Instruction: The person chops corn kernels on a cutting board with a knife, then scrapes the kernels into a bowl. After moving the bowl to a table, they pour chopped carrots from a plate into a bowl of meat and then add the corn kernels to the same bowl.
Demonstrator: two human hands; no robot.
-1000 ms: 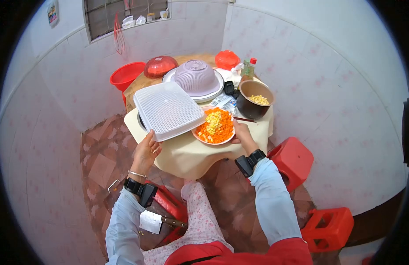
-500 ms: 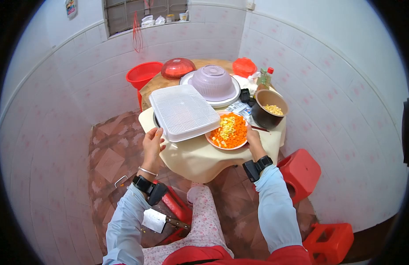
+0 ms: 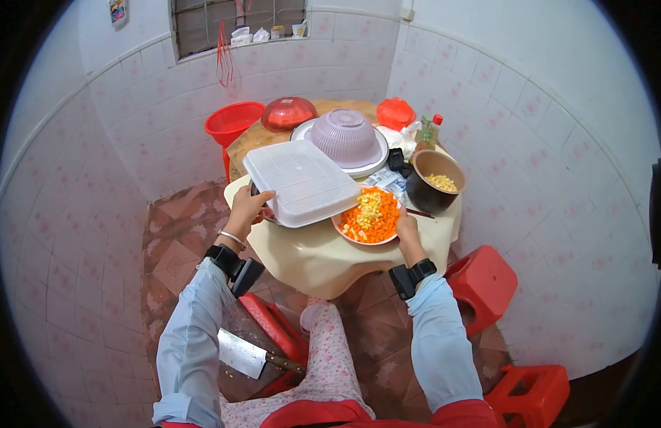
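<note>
Right hand [image 3: 407, 228] grips the spill-prone plate [image 3: 373, 243] by its right rim; left hand [image 3: 246, 210], hold unclear, touches the light-looking basket [image 3: 302, 182].

Both arms are held out in front of the body, well apart, with the left forearm [image 3: 193, 321] and right forearm [image 3: 439, 335] covered by sleeves and the wrists left bare. The left hand [image 3: 249, 207] is angled inward, its thumb extended and its fingers bent below. The right hand [image 3: 407, 228] is pointed forward, its fingers partly hidden from view.
</note>
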